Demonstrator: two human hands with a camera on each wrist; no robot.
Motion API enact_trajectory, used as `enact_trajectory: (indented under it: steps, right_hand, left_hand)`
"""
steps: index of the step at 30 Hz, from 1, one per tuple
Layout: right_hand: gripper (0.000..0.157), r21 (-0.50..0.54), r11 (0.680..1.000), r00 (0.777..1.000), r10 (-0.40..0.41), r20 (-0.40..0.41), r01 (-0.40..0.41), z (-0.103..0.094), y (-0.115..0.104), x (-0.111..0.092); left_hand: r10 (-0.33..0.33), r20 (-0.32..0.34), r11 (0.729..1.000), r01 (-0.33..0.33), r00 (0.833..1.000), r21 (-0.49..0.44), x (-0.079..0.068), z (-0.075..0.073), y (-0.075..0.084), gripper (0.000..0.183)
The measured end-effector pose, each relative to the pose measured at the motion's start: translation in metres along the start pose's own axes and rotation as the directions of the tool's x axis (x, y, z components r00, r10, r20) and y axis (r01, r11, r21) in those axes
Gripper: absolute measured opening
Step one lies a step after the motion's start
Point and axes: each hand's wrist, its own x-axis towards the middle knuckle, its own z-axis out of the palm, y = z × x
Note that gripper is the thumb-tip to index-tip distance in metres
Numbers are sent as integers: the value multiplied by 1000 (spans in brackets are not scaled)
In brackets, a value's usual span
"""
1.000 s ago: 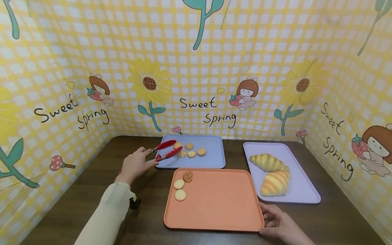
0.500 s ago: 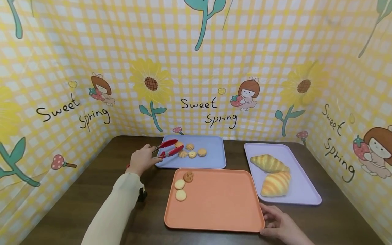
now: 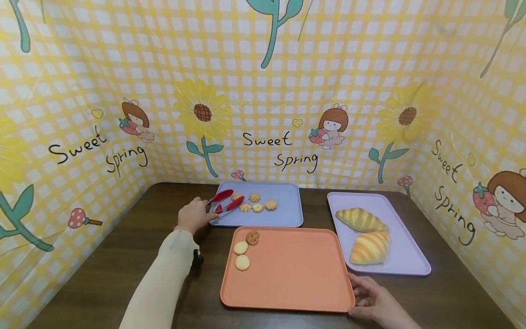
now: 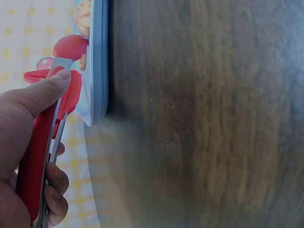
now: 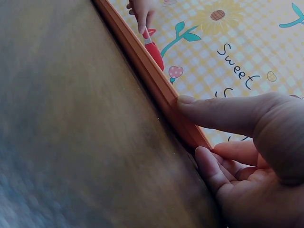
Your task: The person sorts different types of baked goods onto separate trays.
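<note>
In the head view my left hand [image 3: 194, 215] grips tongs [image 3: 225, 204] with red tips, reaching over the left side of the blue tray [image 3: 283, 218]. The parted tips stand around a round cookie [image 3: 237, 197], which they partly cover. In the left wrist view my thumb lies along the red tongs handle [image 4: 35, 166] with fingers curled on the other side. My right hand [image 3: 380, 301] pinches the near right corner of the orange tray [image 3: 296, 269], thumb on the rim [image 5: 166, 97] and fingers underneath. At that tray's left lie two pale round cookies [image 3: 242, 262] and a brown pretzel-shaped cookie [image 3: 252, 237].
Several other cookies [image 3: 257, 208] lie in the middle of the blue tray. A lilac tray [image 3: 404, 246] at right holds two croissant-shaped breads [image 3: 370, 246]. The dark wooden table [image 3: 123, 269] is walled by yellow checked cloth [image 3: 263, 91] at the back and sides.
My left hand has moved right and slightly forward, toward the blue tray. The tongs' tips stay around the same cookie, drawn slightly left since half a second ago. My right hand stays on the orange tray.
</note>
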Motion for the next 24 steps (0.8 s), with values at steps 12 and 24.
enact_trajectory:
  steps: [12,24]
  right_hand:
    - [80,7,1000,1000,17,3,-17,0,-3,0]
    - [81,14,1000,1000,22,6,-22,-1,-1,0]
  left_hand:
    - [-40,31,998,41,999,-41,1,3,-2,67]
    - [-15,-40,995,11,999,-100,-6,3,-10,69]
